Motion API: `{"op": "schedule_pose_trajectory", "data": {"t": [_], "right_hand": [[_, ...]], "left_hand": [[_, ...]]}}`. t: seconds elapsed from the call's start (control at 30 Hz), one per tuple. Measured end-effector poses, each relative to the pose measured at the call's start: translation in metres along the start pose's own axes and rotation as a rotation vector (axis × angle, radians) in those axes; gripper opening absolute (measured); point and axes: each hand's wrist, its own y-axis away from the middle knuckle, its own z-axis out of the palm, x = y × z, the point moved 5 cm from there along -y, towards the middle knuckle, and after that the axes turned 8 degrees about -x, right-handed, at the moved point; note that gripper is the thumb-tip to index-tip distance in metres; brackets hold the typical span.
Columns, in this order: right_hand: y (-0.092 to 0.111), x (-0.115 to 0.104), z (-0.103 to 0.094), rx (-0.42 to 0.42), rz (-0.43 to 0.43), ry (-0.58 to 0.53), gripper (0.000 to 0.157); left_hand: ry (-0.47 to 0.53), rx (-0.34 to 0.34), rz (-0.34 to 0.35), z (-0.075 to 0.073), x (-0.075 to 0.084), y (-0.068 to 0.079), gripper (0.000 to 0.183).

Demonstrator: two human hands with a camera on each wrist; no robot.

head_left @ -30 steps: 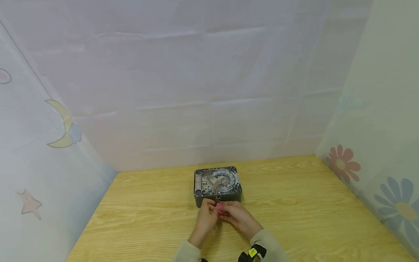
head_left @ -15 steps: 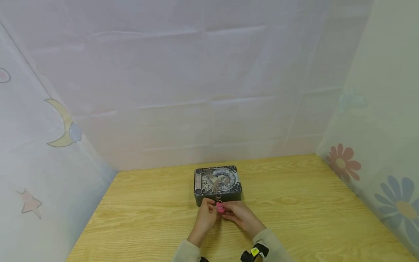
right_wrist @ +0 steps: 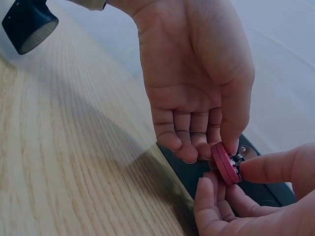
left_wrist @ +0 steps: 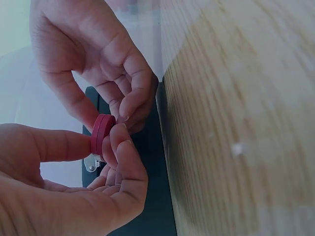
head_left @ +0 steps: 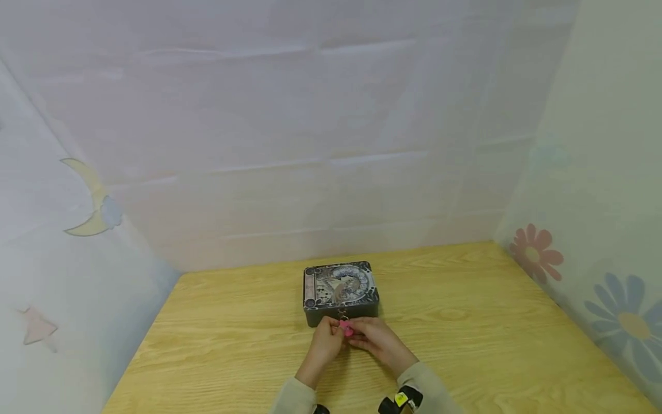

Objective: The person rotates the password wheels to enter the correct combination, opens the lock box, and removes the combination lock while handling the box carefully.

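Observation:
A dark tin box (head_left: 341,284) with a printed lid sits closed on the table. At its front clasp hangs a small pink padlock (head_left: 346,328); its metal shackle shows above the pink body in the head view. My left hand (head_left: 324,344) pinches the padlock between thumb and fingers from the left. From the other side my right hand (head_left: 380,340) holds it too, thumb and fingertips on the body. In the right wrist view, small dials show on the edge of the padlock (right_wrist: 226,164). The metal clasp (left_wrist: 91,163) is partly hidden behind the fingers in the left wrist view.
The wooden table (head_left: 233,328) extends on both sides of the box. A pale cloth wall (head_left: 320,144) stands behind, with printed side walls left and right. A black wrist camera (head_left: 400,401) is strapped at the right sleeve.
The pink padlock has turned slightly between the fingers. Both hands stay at the front of the box, which keeps its place; the head view has shifted a little.

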Motion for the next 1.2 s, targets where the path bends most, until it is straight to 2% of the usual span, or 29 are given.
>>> {"op": "schedule_pose_trajectory", "data": {"t": [0.43,0.57,0.77,1.2], "right_hand": [[0.0025,-0.0018,0.0042,-0.018,-0.005,0.028,0.037],[0.0026,-0.0025,0.0054,-0.015,-0.009,0.029,0.033],[0.0015,-0.0034,0.0063,-0.009,-0.013,0.027,0.027],[0.0025,-0.0057,0.0094,-0.008,-0.03,0.032,0.027]], "left_hand": [[-0.008,-0.011,-0.015,-0.0015,0.0008,0.0013,0.009],[-0.003,-0.014,-0.018,-0.0016,0.0003,0.0006,0.009],[-0.009,0.001,0.002,-0.002,0.0021,0.0007,0.009],[-0.015,0.036,0.012,-0.0022,0.002,0.0017,0.009]]}}
